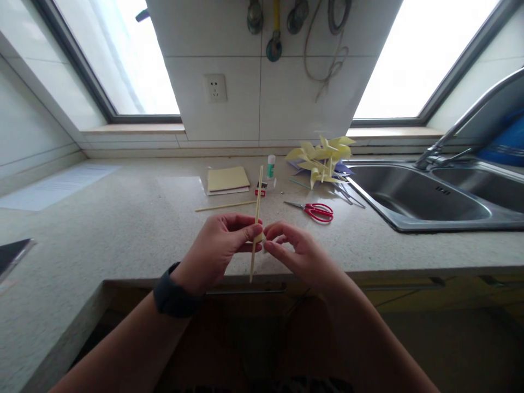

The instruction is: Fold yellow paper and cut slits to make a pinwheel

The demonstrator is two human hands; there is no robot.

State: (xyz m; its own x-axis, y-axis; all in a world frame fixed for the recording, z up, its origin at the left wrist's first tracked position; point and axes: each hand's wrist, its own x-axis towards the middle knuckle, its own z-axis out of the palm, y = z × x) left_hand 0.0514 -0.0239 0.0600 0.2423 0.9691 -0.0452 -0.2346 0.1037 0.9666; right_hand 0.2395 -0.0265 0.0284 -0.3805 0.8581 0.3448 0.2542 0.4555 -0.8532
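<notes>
My left hand (221,243), with a dark band on the wrist, grips a thin pale wooden stick (258,199) between thumb and fingers. The stick stands nearly upright in view, over the counter's front edge. A small yellowish piece (259,238) shows beside the stick at my left thumb tip. Right against it, my right hand (301,251) has thumb and fingertips bent in a pinch. What lies between those fingertips is too small to make out. Another thin stick (225,206) lies flat on the counter just beyond my left hand.
Red-handled scissors (318,212), a glue stick (271,166), a small red box (261,189) and stacked yellow paper (227,178) lie on the counter (135,218). Yellow and purple paper pinwheels (321,158) are heaped beside the steel sink (393,222). A white sheet (53,185) lies far left.
</notes>
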